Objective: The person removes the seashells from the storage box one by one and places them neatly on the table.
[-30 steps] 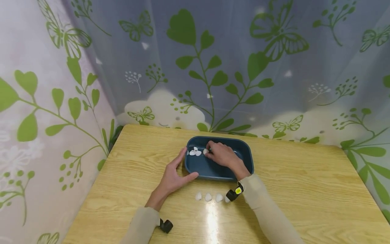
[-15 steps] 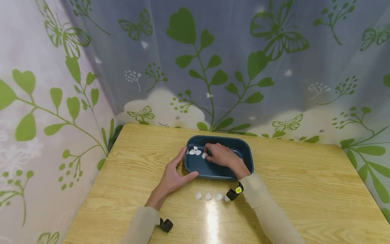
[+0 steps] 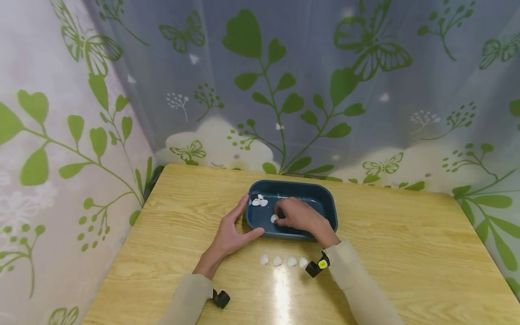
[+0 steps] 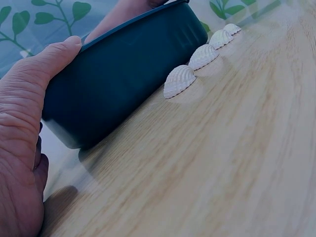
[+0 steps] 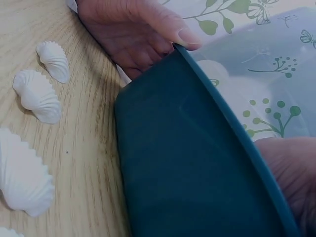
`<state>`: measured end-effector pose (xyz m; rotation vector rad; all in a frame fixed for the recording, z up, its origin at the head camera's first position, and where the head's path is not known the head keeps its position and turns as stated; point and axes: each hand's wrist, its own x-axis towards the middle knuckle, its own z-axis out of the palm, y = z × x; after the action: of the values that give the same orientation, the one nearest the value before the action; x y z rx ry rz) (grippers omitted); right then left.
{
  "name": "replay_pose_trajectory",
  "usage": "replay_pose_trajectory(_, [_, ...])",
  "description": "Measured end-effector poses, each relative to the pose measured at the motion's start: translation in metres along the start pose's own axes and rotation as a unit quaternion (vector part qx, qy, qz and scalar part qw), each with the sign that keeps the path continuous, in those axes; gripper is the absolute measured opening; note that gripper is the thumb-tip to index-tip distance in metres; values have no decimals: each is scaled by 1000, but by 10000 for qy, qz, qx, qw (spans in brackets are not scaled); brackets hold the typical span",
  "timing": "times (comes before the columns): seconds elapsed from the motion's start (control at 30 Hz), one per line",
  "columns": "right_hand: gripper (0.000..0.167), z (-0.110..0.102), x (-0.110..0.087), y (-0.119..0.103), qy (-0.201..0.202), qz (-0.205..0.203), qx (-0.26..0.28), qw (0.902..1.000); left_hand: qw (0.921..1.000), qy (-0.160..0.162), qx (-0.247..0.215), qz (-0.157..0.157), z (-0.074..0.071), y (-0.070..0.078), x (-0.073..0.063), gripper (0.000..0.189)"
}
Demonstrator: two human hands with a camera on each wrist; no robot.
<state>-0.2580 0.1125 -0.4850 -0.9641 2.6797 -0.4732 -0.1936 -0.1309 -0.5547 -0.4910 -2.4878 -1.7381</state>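
A dark blue rectangular basin (image 3: pixel 261 221) stands on the table. My left hand (image 3: pixel 229 235) is spread at its left end, the thumb resting on the front rim and the fingers along the left side. Inside the basin, my right hand (image 3: pixel 299 215) pinches a white seashell (image 3: pixel 274 218) between thumb and fingers, near the front wall. Several white shells (image 3: pixel 256 202) lie clustered in the left back corner of the basin. In the right wrist view the wall (image 5: pixel 168 148) hides most of the right hand.
Several ribbed white shells (image 4: pixel 179 81) form a row on the wooden table (image 3: pixel 195 203) in front of the basin. A black wrist camera (image 3: pixel 313 269) hangs close beside the row's right end. Patterned curtains (image 3: pixel 300 90) stand behind and to the left.
My right hand has moved toward the basin's front wall, carrying the pinched shell away from the cluster. The left hand has stayed at the basin's left end.
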Motion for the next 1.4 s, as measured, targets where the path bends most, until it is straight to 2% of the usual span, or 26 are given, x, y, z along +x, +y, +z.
replay_pose_trajectory(0.23, [25,3,-3,2,-71,140,107,9998,10000,-2,15,-49,1,-2,0,101])
replay_pose_trajectory(0.47, [20,6,-5,4,-99,-7,385,9992,10000,22,67,-38,1,-2,-1,102])
replay_pose_trajectory(0.77, [21,4,-11,5,-157,123,535,9984,10000,57,64,-40,1,-2,-1,101])
replay_pose_trajectory(1.07, [20,1,-22,8,31,176,756,9970,9999,6,27,-105,0,-2,-1,102])
replay_pose_trajectory(1.4, [17,-16,-38,2,425,-112,981,9942,9999,19,56,-144,0,-1,0,103])
